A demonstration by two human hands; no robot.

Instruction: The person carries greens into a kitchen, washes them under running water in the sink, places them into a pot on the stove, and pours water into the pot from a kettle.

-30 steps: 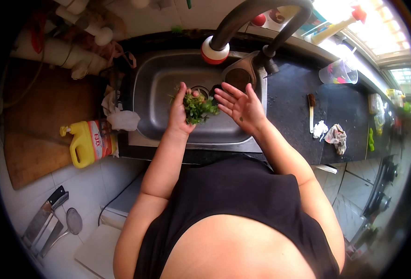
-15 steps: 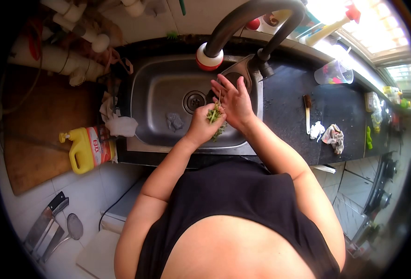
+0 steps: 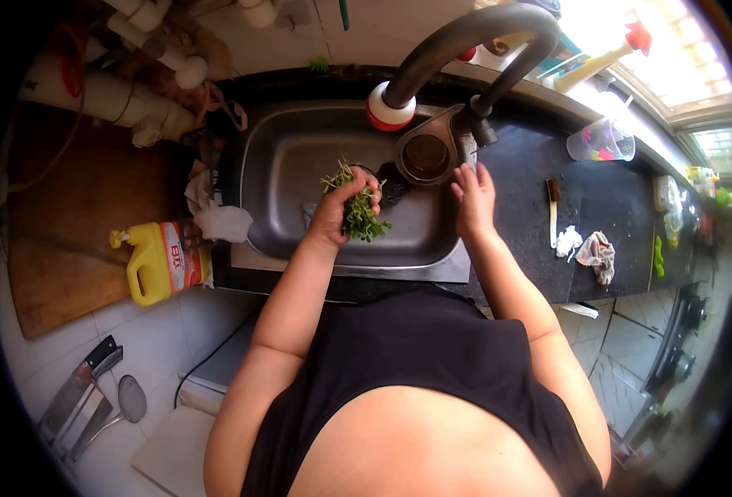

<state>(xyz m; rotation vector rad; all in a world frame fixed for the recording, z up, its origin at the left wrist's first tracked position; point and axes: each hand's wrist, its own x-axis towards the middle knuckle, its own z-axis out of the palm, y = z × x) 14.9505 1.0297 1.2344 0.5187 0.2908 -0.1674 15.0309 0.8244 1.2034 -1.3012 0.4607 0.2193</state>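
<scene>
Head view: greens [image 3: 368, 220] are clasped by the left hand [image 3: 334, 214], the sink [image 3: 273, 186] beneath its curled fingers, the faucet [image 3: 457, 30] beyond the empty, loosely extended fingers of the right hand [image 3: 475, 205].

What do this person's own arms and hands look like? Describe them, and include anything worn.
The left arm and right arm have no sleeves over the stretch in view. The left hand and right hand are ungloved, and no ring, watch or bracelet shows. The person wears a plain black top.
</scene>
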